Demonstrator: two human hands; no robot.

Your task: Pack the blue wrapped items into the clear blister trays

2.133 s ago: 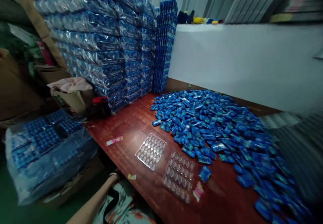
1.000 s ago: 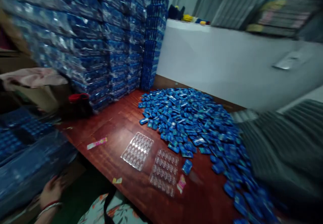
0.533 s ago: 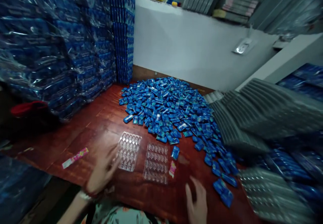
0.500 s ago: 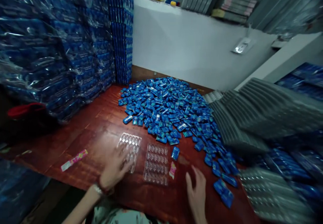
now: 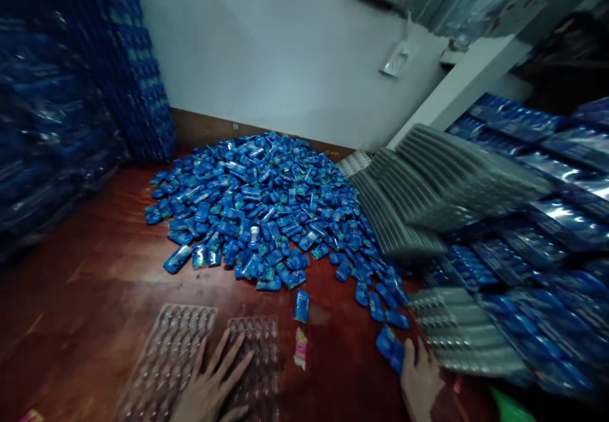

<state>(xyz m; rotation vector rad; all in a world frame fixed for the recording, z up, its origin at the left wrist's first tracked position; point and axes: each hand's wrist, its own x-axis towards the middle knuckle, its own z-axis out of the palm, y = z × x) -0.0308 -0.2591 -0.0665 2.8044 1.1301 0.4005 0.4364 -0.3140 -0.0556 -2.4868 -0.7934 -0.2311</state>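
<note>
My left hand (image 5: pixel 212 381) has its fingers spread over two clear plastic blister trays. One clear tray (image 5: pixel 174 339) lies to the left, partly under the hand; the other tray (image 5: pixel 261 346) is beneath the fingertips. At the lower right, my right hand (image 5: pixel 421 377) has its fingers apart beside a pair of blue packets (image 5: pixel 390 348). Its fingertips are close to them, and I cannot tell whether they touch. Between the hands lie a single blue packet (image 5: pixel 301 306) and a small pink-and-white wrapper (image 5: pixel 300 349).
A large heap of blue packets (image 5: pixel 257 206) covers the back of the red-brown table (image 5: pixel 95 263). Stacked grey-clear trays (image 5: pixel 428 181) lean on the right, with more trays (image 5: pixel 461 333) below. Wrapped blue packs (image 5: pixel 547 231) stand at right, and a tall stack (image 5: pixel 109 60) at left.
The view has swung to the right. My left hand has moved from the left tray onto the right one, and my right hand has moved right to the pair of blue packets.
</note>
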